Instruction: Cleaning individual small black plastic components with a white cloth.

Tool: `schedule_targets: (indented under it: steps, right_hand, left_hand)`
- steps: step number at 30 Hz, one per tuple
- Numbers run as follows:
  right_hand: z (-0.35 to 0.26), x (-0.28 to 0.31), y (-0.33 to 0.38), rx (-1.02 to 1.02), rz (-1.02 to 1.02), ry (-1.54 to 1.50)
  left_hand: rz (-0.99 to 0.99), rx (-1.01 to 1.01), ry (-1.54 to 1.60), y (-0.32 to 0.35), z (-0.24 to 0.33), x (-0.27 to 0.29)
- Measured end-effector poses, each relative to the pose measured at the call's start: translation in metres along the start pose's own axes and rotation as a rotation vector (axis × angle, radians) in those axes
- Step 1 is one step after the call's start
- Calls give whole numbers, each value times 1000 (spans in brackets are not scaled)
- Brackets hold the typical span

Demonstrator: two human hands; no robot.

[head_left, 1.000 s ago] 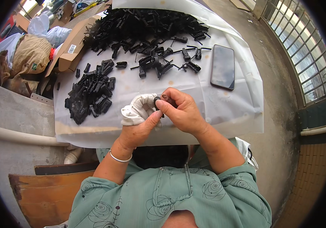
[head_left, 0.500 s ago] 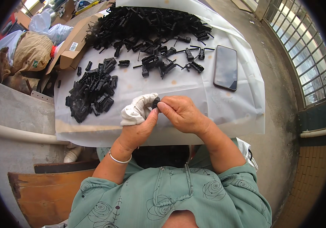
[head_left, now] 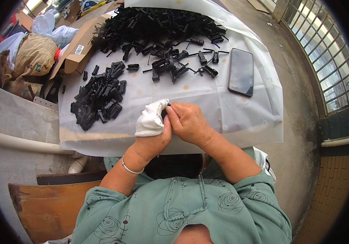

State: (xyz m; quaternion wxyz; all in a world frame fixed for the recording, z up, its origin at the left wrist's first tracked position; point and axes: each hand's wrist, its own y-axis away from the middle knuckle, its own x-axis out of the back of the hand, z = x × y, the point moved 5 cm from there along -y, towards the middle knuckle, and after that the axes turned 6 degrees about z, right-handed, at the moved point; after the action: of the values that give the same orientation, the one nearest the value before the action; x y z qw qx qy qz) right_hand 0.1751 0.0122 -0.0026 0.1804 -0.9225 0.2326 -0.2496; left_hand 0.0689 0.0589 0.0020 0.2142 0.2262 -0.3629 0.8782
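Note:
My left hand (head_left: 158, 136) has a white cloth (head_left: 149, 119) around its fingers and is closed on a small black plastic part (head_left: 165, 112). My right hand (head_left: 192, 123) pinches the same part from the other side, its thumb pressed near the left thumb. Fingers and cloth hide most of the part. Both hands are above the near edge of the table (head_left: 207, 91), which has a whitish plastic cover. Left of them lies a pile of black plastic pieces (head_left: 101, 93). Further off are similar black pieces with thin projecting strips (head_left: 168, 67).
A big heap of black parts (head_left: 154, 26) covers the table's far side. A dark-screened phone (head_left: 241, 72) lies at the right. An opened cardboard box (head_left: 76, 51) and stuffed bags (head_left: 32, 55) are at the left. A barred window (head_left: 325, 53) stands beyond the right side.
My left hand has turned and shifted slightly right, bringing the cloth-covered fingers round. Both hands are closer together, and less of the black part shows. The piles have not moved.

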Motion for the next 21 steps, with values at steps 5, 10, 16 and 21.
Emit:
schedule_targets:
  steps: [5,10,16,21]
  right_hand:
    - [10,0,-1,-204,-73,-193]
    - [7,16,-5,-163,-171,-158]
    - [5,20,-4,213,-114,-12]
    - [-10,23,-4,311,-78,-51]
  left_hand:
    - [-38,107,151,-4,-6,-1]
    - [-81,373,618,-1,-17,7]
    - [-21,557,767,-6,-15,10]
    - [-222,614,761,1,-14,6]
